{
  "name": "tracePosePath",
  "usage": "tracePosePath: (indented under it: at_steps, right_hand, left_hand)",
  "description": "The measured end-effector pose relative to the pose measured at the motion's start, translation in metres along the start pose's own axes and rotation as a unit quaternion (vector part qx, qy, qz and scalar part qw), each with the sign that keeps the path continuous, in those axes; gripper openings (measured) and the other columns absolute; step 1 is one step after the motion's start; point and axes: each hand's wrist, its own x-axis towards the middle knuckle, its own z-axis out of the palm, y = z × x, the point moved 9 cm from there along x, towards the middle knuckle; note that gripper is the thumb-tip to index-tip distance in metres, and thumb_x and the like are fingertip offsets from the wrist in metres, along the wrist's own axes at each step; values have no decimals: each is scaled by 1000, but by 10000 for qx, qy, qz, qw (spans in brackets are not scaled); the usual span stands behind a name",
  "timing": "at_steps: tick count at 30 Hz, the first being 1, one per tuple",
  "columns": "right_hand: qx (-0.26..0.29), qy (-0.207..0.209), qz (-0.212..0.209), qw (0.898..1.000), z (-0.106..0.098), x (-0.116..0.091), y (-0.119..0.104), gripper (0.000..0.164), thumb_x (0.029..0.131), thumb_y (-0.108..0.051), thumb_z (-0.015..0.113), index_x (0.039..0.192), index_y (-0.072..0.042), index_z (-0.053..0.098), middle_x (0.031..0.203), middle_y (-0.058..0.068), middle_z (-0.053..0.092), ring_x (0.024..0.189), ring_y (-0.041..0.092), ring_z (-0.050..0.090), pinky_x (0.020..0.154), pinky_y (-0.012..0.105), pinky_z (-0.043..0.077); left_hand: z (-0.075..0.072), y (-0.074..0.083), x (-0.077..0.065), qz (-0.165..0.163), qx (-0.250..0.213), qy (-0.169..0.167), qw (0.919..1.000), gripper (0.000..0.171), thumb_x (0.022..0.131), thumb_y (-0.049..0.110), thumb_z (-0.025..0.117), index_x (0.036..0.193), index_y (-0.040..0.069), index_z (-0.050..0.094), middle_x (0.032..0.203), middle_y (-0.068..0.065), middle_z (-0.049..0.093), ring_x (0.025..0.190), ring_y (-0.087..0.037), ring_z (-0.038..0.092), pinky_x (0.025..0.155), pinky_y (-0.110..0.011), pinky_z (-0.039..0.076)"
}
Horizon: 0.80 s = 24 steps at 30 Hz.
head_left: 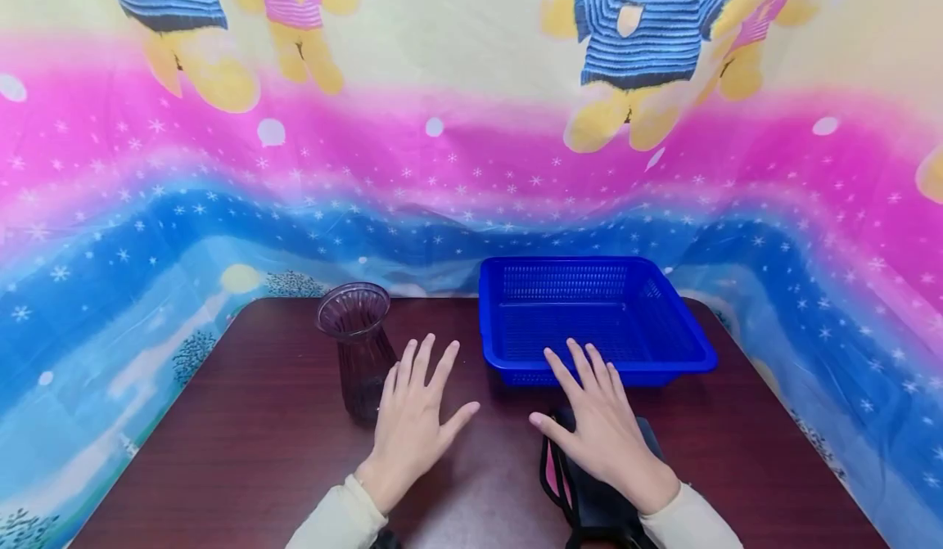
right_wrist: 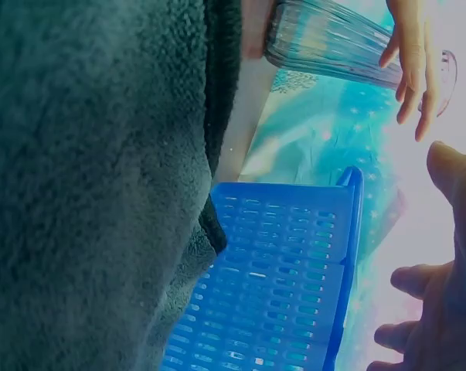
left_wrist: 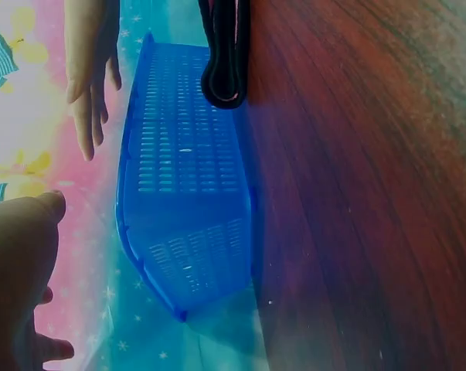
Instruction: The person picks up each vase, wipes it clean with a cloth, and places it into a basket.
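My left hand [head_left: 414,418] is held over the table with its fingers spread and nothing in it. Beside it stands a purple ribbed glass vase [head_left: 361,377] with a flared rim, partly hidden by my fingers in the head view. My right hand [head_left: 600,430] is also spread and holds nothing. Below it lies a dark folded fabric item [head_left: 597,504] with black edging and a bit of pink inside; its fuzzy surface [right_wrist: 93,185] fills much of the right wrist view. Past my right fingertips sits a blue plastic basket [head_left: 597,366] with slotted sides.
The dark red-brown wooden table [head_left: 243,451] has rounded far corners. Behind it and on both sides hangs a cloth backdrop [head_left: 442,164] printed with bears and snowflakes. A small black object [head_left: 386,539] shows at the bottom edge near my left sleeve.
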Motion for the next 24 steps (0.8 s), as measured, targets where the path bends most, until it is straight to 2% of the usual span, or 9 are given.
tracePosePath:
  at_steps: [8, 15, 24]
  right_hand:
    - [-37, 262, -200, 9994, -11, -6, -3, 86, 87, -66, 65, 158, -29, 34, 166, 14, 29, 152, 42, 24, 116, 71, 27]
    - [56, 138, -190, 9997, -14, -11, 0, 83, 86, -66, 67, 155, -28, 40, 162, 12, 35, 150, 42, 28, 115, 69, 32]
    - [151, 254, -236, 9993, -23, -17, -1, 75, 84, -54, 76, 147, -22, 53, 151, 10, 49, 142, 37, 40, 106, 67, 42]
  left_hand:
    - [-11, -3, -2, -21, -46, 202, 9998, 80, 88, 66, 62, 154, 27, 41, 155, -13, 47, 143, -37, 44, 109, -58, 45]
    - [-19, -8, -4, -44, -38, 263, 9996, 78, 88, 65, 63, 153, 26, 43, 152, -11, 51, 141, -37, 46, 108, -57, 46]
    - [-27, -13, -8, -120, -89, 362, 9992, 78, 87, 64, 64, 150, 22, 48, 148, -12, 55, 139, -36, 48, 108, -56, 46]
